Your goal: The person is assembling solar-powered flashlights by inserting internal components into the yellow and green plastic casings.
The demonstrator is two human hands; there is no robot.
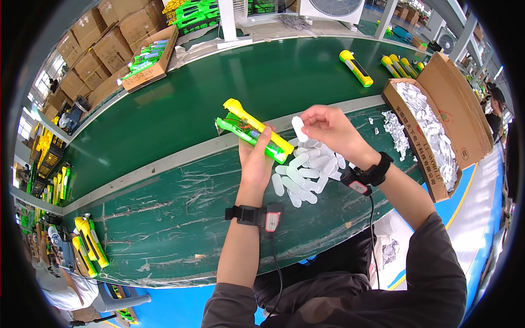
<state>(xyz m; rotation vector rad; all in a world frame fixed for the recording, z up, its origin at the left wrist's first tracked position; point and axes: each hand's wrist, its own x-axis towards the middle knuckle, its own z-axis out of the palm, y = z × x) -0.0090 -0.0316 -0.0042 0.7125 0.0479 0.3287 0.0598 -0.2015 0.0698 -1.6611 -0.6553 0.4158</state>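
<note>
My left hand is wrapped round the lower end of a flashlight casing. The casing has a yellow half and a green half, spread apart at the far end, with thin wires and a greyish part between them. Just to its right, my right hand pinches a white oblong piece between thumb and fingertips. That piece is held upright, apart from the casing. Below both hands a pile of similar white oblong pieces lies on the scuffed green worktop.
An open cardboard box of white pieces stands at the right, with white scraps beside it. Beyond a metal rail, a green conveyor belt carries a yellow flashlight and several more. Yellow-green flashlights lie at the left end.
</note>
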